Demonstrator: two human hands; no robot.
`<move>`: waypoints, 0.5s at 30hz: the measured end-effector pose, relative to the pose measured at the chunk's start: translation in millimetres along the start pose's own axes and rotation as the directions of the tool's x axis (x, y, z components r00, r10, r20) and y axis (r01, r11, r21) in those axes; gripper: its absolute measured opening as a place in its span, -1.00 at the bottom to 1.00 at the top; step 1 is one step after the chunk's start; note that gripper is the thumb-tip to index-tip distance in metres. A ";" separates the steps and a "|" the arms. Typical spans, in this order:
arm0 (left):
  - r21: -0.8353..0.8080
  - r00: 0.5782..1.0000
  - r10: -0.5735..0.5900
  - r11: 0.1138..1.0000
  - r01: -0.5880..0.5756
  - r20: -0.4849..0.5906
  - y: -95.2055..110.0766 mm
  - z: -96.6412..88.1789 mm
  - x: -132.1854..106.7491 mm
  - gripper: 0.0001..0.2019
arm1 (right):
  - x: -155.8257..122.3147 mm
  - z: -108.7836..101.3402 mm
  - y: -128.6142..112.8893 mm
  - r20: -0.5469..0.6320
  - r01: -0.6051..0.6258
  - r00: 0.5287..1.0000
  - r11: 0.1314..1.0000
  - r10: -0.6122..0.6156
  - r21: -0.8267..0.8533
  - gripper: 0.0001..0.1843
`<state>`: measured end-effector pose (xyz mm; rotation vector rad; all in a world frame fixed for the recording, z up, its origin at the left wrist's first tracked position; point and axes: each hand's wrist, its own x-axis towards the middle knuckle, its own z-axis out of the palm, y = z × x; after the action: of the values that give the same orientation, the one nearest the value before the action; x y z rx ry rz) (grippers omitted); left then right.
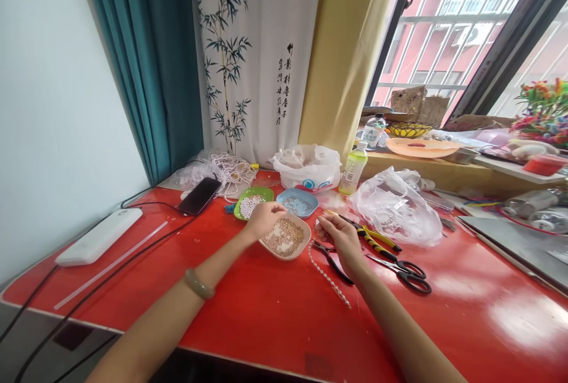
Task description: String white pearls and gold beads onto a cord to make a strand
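The left hand (265,217) is hovering over the near rim of a pale pink dish (286,237) full of small golden beads, its fingers curled down and pinched narrow as if over a bead; whether it is actually holding one is too small to tell. A green bangle (199,284) is sitting on that forearm. The right hand (341,240) is resting just right of the dish, fingers pinched closed on the upper end of a string of white beads (329,279), which is trailing down across the red desk (266,312) toward the viewer. Black-handled pliers (332,261) are lying just beside the string, under the right hand. Black scissors (402,269) and yellow-handled pliers (377,240) are lying to the right. Behind the pink dish, a green dish (252,200) and a blue dish (297,202) of beads are standing side by side. A black phone (199,196) is lying farther left.
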<state>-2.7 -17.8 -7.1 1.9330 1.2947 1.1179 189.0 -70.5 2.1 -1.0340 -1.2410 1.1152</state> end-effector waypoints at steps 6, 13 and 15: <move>0.288 0.991 0.010 0.956 -0.047 0.130 -9.4 -8.7 45.5 -0.83 | 0.0 0.5 0.8 -0.002 -0.047 0.999 0.999 0.047 0.007 -0.73; 0.531 0.956 -0.080 0.843 -0.087 0.283 -12.5 6.8 80.8 -0.73 | 3.8 -5.9 3.6 -0.026 -0.086 0.996 0.996 0.086 -0.002 -0.77; 0.582 0.943 -0.105 0.807 -0.105 0.317 -13.2 9.7 84.1 -0.72 | 4.1 -6.9 3.4 -0.025 -0.094 0.995 0.996 0.094 -0.007 -0.78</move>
<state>15.4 65.1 5.5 2.4287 1.5622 0.3440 195.6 -65.8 -1.0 -1.1186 -1.1884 1.1671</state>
